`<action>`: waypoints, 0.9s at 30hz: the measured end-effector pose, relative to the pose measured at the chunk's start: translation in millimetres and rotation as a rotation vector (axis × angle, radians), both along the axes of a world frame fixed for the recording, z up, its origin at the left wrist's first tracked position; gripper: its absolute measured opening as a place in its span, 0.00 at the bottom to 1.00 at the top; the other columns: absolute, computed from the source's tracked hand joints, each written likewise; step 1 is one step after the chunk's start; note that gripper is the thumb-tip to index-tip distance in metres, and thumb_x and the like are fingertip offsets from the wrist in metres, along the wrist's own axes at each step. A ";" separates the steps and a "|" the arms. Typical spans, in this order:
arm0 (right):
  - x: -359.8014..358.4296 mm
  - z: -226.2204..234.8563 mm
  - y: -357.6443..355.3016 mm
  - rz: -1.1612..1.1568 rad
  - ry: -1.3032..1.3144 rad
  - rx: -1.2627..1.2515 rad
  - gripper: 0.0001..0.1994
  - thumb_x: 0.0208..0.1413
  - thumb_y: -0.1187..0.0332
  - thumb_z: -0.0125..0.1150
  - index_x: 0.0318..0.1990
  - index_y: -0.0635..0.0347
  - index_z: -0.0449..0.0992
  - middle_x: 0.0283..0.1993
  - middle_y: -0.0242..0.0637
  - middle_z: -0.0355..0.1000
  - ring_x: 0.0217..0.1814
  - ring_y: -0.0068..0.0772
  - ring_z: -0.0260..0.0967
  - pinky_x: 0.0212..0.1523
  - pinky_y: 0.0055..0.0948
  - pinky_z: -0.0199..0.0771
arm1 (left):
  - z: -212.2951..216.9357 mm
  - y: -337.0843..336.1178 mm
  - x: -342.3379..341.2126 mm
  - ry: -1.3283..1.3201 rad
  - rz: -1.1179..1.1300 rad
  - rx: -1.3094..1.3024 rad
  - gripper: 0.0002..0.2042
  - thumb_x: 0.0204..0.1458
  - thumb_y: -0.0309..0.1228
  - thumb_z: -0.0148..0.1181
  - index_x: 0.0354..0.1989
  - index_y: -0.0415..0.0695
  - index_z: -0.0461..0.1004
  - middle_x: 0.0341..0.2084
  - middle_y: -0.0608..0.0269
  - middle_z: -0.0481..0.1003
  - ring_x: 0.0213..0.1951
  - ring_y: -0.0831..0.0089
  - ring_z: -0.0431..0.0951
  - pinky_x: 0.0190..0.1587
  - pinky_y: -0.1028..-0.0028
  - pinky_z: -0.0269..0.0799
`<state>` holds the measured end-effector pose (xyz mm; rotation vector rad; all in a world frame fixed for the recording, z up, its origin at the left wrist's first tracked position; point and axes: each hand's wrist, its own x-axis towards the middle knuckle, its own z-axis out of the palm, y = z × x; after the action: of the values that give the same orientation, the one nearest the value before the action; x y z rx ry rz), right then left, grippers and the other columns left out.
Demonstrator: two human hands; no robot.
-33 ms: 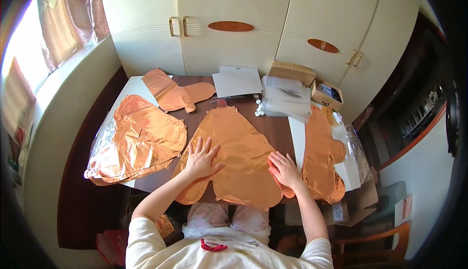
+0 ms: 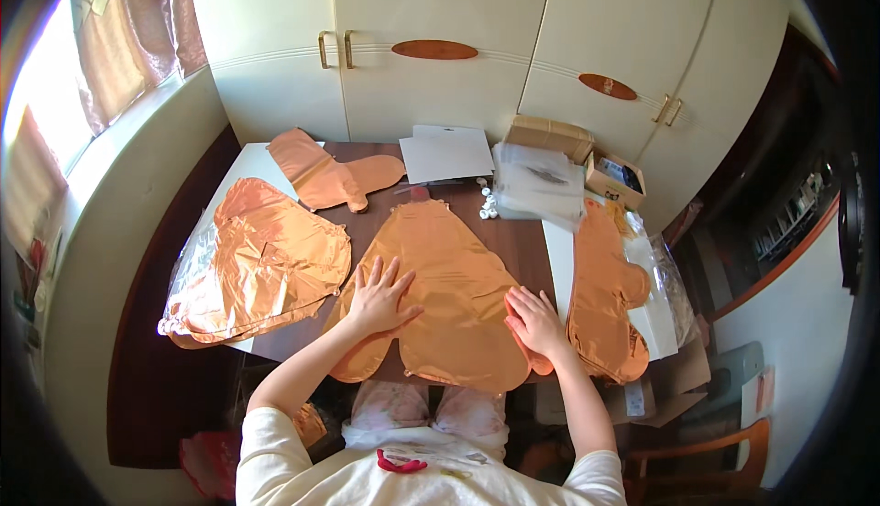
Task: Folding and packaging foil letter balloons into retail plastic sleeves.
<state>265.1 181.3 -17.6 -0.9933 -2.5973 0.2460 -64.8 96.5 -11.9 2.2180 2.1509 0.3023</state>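
A flat, uninflated orange foil balloon (image 2: 454, 291) is spread on the dark brown table (image 2: 513, 236) in front of me. My left hand (image 2: 379, 302) lies palm down on its left part, fingers spread. At its right edge rests my right hand (image 2: 535, 320), its fingers stretched out flat and fairly close together. Neither hand grips anything. To the left lies a shiny pile of orange foil balloons (image 2: 270, 263), and behind that another folded flat balloon (image 2: 335, 176). More orange foil (image 2: 600, 295) lies at the right side of the table.
At the back are white cards (image 2: 449, 156), a stack of clear plastic bags (image 2: 539, 181), a cardboard box (image 2: 550, 137) and small white pieces (image 2: 488, 203). A small open box (image 2: 616, 179) stands beside them. Cream cabinets (image 2: 440, 2) rise behind; a wooden chair (image 2: 706, 460) is at lower right.
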 end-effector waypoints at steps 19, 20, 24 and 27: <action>8.8 -3.0 -13.0 -0.082 0.011 0.014 0.22 0.57 0.57 0.51 0.57 0.54 0.67 0.63 0.37 0.61 0.67 0.38 0.54 0.65 0.51 0.47 | 5.9 14.4 -20.1 0.000 -0.189 -0.022 0.37 0.49 0.60 0.49 0.64 0.51 0.56 0.64 0.57 0.54 0.67 0.53 0.48 0.63 0.40 0.39; 8.8 -3.5 -13.0 -0.085 0.020 0.014 0.22 0.57 0.57 0.51 0.57 0.54 0.67 0.63 0.37 0.61 0.67 0.38 0.54 0.65 0.51 0.47 | 6.7 15.1 -20.1 0.005 -0.193 -0.026 0.37 0.49 0.60 0.48 0.64 0.51 0.56 0.64 0.57 0.54 0.67 0.53 0.48 0.62 0.40 0.39; 8.3 -2.6 -12.4 -0.074 0.050 0.006 0.21 0.57 0.58 0.51 0.57 0.55 0.67 0.62 0.37 0.62 0.67 0.41 0.54 0.65 0.51 0.47 | 4.0 16.9 -21.2 0.020 -0.203 -0.008 0.36 0.50 0.60 0.47 0.63 0.51 0.56 0.64 0.57 0.54 0.67 0.53 0.48 0.62 0.39 0.38; 7.8 0.5 -9.8 -0.065 0.072 0.002 0.21 0.57 0.58 0.51 0.56 0.55 0.68 0.62 0.38 0.62 0.66 0.45 0.54 0.65 0.51 0.47 | 6.9 17.5 -20.9 0.016 -0.202 0.002 0.36 0.51 0.60 0.45 0.63 0.50 0.57 0.64 0.57 0.55 0.67 0.53 0.47 0.62 0.39 0.38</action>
<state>272.8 171.5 -17.1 -1.0462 -2.4954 0.2584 -85.7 114.0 -5.1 2.4207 1.9120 0.2791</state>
